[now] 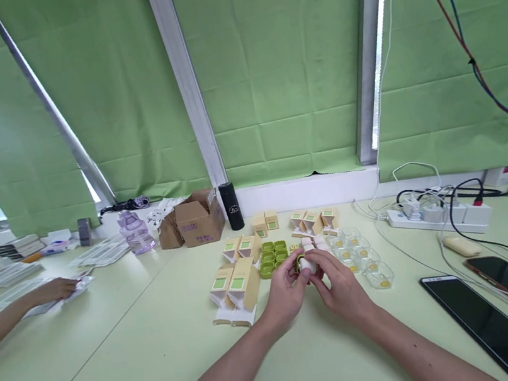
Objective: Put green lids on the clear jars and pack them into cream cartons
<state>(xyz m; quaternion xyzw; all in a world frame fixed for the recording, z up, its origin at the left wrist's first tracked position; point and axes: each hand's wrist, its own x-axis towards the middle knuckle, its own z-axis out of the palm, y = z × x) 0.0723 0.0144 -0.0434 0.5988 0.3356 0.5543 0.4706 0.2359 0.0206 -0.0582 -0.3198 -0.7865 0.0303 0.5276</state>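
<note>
My left hand (pixel 284 291) and my right hand (pixel 343 284) meet in front of me, their fingertips closed around a small white rounded piece (pixel 308 265) with an olive-green part on its left side. Fingers cover much of it, so its exact kind is unclear. Just left of the hands, several olive-green square cups (pixel 268 257) stand in a block. Behind the fingers are small white and pinkish pieces (pixel 315 242), partly hidden. Clear plastic cups (pixel 379 274) with yellow spots inside are grouped to the right of my right hand.
Cream cartons with green windows (pixel 243 281) stand left of the cups, more (pixel 313 223) behind. Farther back are a cardboard box (pixel 200 219) and black bottle (pixel 231 206). Phones (pixel 491 324), cables and a power strip (pixel 440 220) lie right. Another person's hand (pixel 58 288) is left.
</note>
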